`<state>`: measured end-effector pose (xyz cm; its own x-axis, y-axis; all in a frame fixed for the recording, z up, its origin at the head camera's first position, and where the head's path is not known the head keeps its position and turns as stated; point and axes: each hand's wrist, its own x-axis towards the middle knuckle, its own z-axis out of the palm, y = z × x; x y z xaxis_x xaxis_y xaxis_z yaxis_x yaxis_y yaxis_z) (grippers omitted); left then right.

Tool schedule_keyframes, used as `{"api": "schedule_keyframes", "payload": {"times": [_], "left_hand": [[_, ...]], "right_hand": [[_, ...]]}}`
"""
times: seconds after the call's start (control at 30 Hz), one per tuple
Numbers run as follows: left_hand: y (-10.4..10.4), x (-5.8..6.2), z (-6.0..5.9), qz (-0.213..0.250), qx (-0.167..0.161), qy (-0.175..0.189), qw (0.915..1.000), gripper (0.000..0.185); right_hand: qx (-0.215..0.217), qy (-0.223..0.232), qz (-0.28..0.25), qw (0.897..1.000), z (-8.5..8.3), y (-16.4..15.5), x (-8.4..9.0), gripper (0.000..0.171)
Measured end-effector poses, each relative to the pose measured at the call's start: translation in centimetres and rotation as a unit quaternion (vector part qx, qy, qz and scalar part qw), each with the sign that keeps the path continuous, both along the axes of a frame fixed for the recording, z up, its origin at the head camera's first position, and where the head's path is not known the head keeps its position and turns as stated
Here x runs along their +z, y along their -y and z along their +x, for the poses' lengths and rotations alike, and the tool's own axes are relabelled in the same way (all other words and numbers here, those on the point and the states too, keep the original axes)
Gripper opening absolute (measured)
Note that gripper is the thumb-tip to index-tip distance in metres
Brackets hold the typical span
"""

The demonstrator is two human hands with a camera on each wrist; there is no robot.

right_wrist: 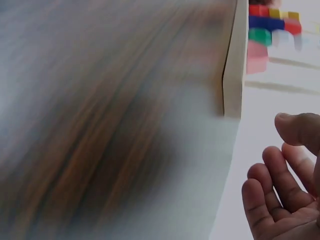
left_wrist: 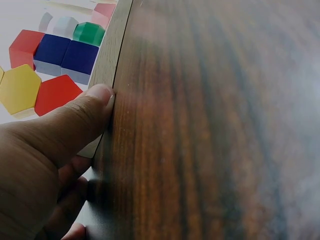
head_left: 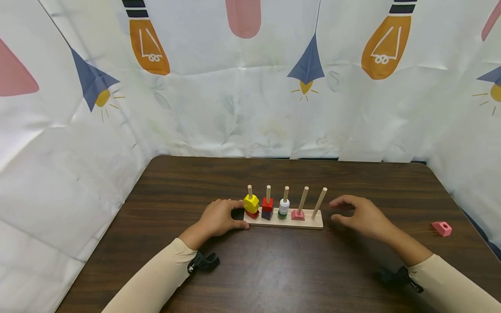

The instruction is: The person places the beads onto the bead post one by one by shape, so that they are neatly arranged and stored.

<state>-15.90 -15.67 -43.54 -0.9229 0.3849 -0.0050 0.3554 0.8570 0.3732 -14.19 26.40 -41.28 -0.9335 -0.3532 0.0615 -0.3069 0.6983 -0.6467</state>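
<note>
Peg board (head_left: 309, 223) between two hands on the table (head_left: 274, 269).

Left hand (head_left: 221, 217) gripping the board's left end, thumb (left_wrist: 82, 117) pressed on the near edge, fingers curled round the far side. Right hand (head_left: 362, 216) loosely open at 3 o'clock of the board, just beside its right end, holding nothing. Yellow block (head_left: 251, 202) over a red one on the first peg, red block (head_left: 268, 203) over blue on the second, white piece (head_left: 284, 204) over green on the third, pink block (head_left: 298, 214) on the fourth. Loose pink block (head_left: 442, 228) farther out at 3 o'clock.
</note>
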Motion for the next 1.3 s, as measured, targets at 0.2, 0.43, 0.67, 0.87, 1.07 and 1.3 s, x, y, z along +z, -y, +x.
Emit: {"api": "schedule_keyframes", "payload": {"times": [0.2,0.43,0.67,0.87,1.07,1.3], "left_hand": [[0.1,0.0,0.1,-0.003,0.003,0.002,1.0,0.064],[0.2,-0.2,0.1,-0.002,0.005,0.002,1.0,0.065],[0.2,-0.1,0.1,-0.002,0.002,0.001,1.0,0.065],[0.1,0.0,0.1,0.0,0.003,0.003,1.0,0.064],[0.0,0.0,0.1,0.001,0.002,0.003,1.0,0.064],[0.1,-0.1,0.1,0.001,0.001,0.001,1.0,0.063]], "right_hand": [[-0.041,-0.005,0.02,0.999,1.1,-3.7,0.6,0.038],[-0.087,-0.035,0.03,0.995,2.5,-7.9,0.6,0.039],[-0.134,-0.038,0.044,0.989,3.7,-11.2,0.4,0.046],[-0.176,-0.037,0.063,0.982,4.3,-13.6,0.1,0.052],[-0.222,-0.024,0.079,0.972,4.5,-16.3,0.0,0.058],[-0.226,-0.011,0.129,0.965,4.4,-18.8,-0.6,0.067]]}}
